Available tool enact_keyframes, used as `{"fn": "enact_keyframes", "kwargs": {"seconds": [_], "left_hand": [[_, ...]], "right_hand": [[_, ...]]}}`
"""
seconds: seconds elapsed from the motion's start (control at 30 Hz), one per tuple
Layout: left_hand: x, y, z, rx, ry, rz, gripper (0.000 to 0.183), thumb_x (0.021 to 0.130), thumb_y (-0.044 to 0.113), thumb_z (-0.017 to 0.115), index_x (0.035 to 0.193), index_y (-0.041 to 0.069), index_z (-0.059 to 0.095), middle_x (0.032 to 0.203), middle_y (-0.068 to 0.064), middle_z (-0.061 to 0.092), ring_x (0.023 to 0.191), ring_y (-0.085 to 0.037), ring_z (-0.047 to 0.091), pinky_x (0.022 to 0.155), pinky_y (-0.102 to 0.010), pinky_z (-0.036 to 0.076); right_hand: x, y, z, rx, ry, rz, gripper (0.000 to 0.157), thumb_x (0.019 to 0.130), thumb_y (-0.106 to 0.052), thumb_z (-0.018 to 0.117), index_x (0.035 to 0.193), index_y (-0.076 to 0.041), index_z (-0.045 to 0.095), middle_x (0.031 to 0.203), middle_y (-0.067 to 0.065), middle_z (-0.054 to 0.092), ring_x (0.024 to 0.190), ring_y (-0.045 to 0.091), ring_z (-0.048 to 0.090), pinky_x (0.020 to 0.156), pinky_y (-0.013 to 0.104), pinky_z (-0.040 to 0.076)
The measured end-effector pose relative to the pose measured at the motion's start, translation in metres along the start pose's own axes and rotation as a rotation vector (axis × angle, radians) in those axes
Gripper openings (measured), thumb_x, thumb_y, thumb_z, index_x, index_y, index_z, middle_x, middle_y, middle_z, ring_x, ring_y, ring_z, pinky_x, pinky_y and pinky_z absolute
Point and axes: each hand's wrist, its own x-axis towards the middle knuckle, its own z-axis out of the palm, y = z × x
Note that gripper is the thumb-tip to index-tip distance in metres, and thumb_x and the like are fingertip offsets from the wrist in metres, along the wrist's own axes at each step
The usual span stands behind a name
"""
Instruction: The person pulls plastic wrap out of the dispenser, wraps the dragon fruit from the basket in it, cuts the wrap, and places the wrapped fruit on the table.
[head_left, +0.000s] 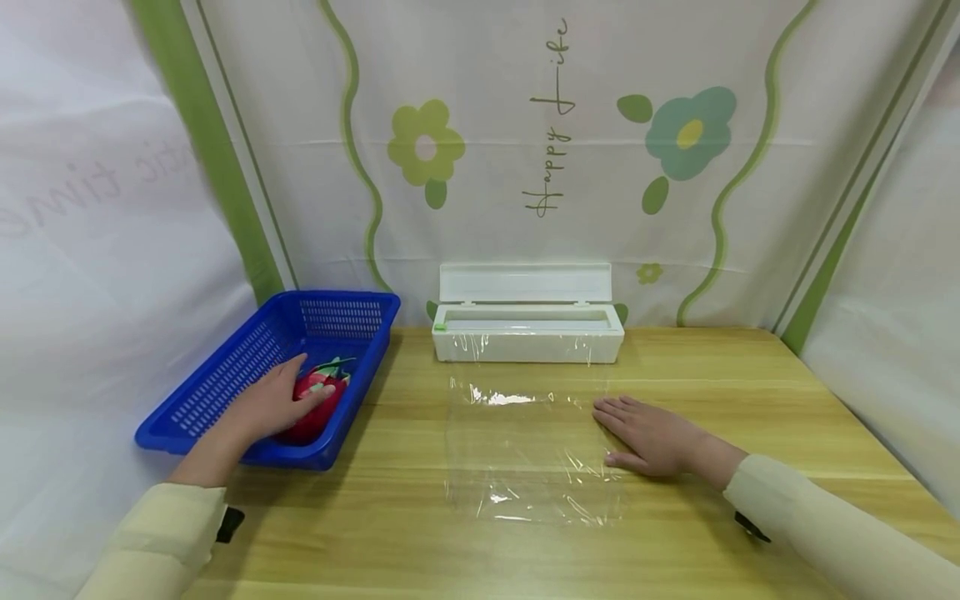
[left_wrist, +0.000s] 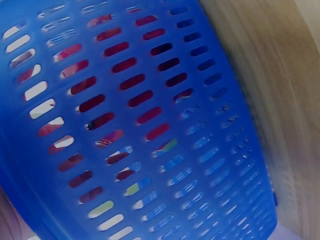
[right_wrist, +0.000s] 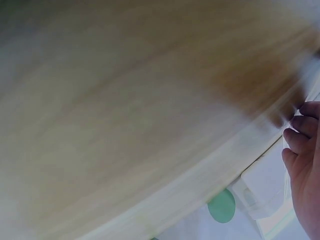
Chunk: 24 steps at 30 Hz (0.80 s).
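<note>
Left hand gripping red fruit, likely firm, light | sides offering best hold | right hand lying flat at film edge

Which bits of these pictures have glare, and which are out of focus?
Head view: mostly sharp, with white glare streaks on the clear film; left wrist view: blue basket readable, slightly soft; right wrist view: tabletop heavily blurred, right hand crisper.
</note>
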Motion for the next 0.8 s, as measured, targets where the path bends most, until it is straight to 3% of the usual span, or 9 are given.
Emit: {"fn": "enact_keyframes", "kwargs": {"seconds": [0.4, 0.8], "left_hand": [[0.0044, -0.0039, 0.0090, 0.008, -0.026, -0.033, 0.107, 0.085, 0.070, 0.054, 0.146, -0.011, 0.021, 0.136, -0.044, 0.034, 0.115, -0.058, 0.043, 0.087, -0.069, 0.041], [0.0061, -0.0074, 0.0093, -0.077, -0.070, -0.033, 0.110, 0.081, 0.059, 0.069, 0.145, -0.012, 0.015, 0.125, -0.042, 0.040, 0.105, -0.051, 0.051, 0.083, -0.061, 0.048]], "right_hand": [[0.0007, -0.0006, -0.0003, 0.004, -0.011, 0.004, 0.076, 0.100, -0.055, 0.038, 0.145, 0.006, 0.037, 0.149, 0.022, 0.037, 0.137, 0.035, 0.035, 0.111, 0.047, 0.027], [0.0007, -0.0016, -0.0029, 0.012, -0.014, 0.008, 0.076, 0.100, -0.055, 0.038, 0.145, 0.006, 0.037, 0.149, 0.022, 0.037, 0.137, 0.036, 0.035, 0.111, 0.048, 0.028]]}}
